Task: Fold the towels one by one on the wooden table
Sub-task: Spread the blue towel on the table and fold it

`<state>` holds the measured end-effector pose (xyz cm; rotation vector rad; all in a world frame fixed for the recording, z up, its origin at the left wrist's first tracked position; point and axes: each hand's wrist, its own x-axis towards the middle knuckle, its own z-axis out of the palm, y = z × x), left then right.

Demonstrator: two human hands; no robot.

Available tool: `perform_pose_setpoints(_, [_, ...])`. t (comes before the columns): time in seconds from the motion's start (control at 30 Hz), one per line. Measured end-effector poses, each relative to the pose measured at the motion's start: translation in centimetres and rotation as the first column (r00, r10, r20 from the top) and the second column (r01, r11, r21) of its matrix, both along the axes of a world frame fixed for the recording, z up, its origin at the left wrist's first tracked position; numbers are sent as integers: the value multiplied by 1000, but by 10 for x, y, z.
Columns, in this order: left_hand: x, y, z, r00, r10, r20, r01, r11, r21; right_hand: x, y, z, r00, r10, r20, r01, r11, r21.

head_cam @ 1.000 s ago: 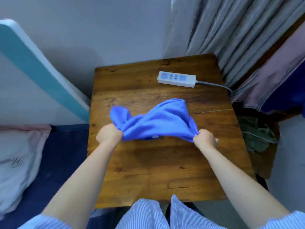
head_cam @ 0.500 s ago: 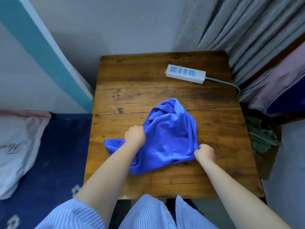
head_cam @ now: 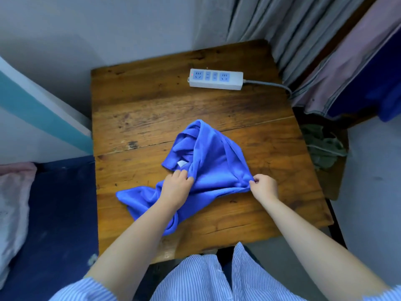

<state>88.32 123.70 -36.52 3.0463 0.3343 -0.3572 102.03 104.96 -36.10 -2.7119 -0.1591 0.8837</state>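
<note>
Left hand [head_cam: 174, 187] and right hand [head_cam: 265, 186] are each pinching the crumpled blue towel [head_cam: 213, 170] lying on the wooden table [head_cam: 152, 109].

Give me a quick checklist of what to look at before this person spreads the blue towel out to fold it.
1. Right hand pinches the blue towel at its right corner: ok.
2. Left hand grips bunched cloth near the middle, not a corner: not ok.
3. Towel lies flat: not ok, it is crumpled and twisted.
4. Power strip lies apart from the towel, at the far side: ok.
5. Bare wooden table beyond the towel for spreading: ok.
6. Whole towel on the table: ok, though the near end lies close to the front edge.
</note>
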Motion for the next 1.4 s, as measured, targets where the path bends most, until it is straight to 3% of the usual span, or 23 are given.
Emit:
perform_pose_setpoints(0.07, [-17,-4,0,987,-44,-154,53,997,54,-6,-7,-3,1000,10,-17,-11,1000,-20])
perform_pose_setpoints(0.13, [-30,-7,5,919,-23,-393,34,999,19,-14,-11,-6,999,5,-36,-6,1000,-21])
perform_pose_setpoints(0.2, [-29,-9,4,896,111,-430,-140,990,-35,-21,-11,-9,999,-19,-39,19,1000,2])
perform_pose_setpoints(0.27, [-21,-10,9,866,346,-360,-400,913,-85,-26,-10,-9,997,-69,-38,70,997,32])
perform_pose_setpoints(0.33, [-13,-5,8,821,511,-254,-554,821,-141,-28,-9,-8,994,-105,-34,106,993,44])
perform_pose_setpoints(0.6, [10,3,-7,824,534,-190,-565,796,-216,-24,-10,-3,988,-154,-30,156,979,128])
perform_pose_setpoints(0.73, [14,17,11,725,684,-75,-638,626,-448,-16,-8,6,971,-234,-58,241,943,231])
perform_pose_setpoints(0.83, [15,40,38,556,830,37,-607,436,-664,1,3,18,945,-318,-74,323,880,348])
perform_pose_setpoints(1.0, [8,77,99,283,952,117,-423,234,-876,41,40,51,923,-368,-110,367,761,534])
perform_pose_setpoints(1.07, [5,87,121,211,973,92,-388,170,-906,54,58,76,929,-354,-106,346,734,584])
perform_pose_setpoints(1.13, [5,94,133,194,981,8,-437,94,-895,64,77,100,933,-350,-83,325,723,610])
perform_pose_setpoints(1.3, [12,108,171,107,945,-310,-391,-246,-887,74,126,150,933,-341,-112,331,697,636])
perform_pose_setpoints(1.4, [16,112,199,117,914,-388,-327,-334,-884,74,144,182,957,-270,-103,269,702,660])
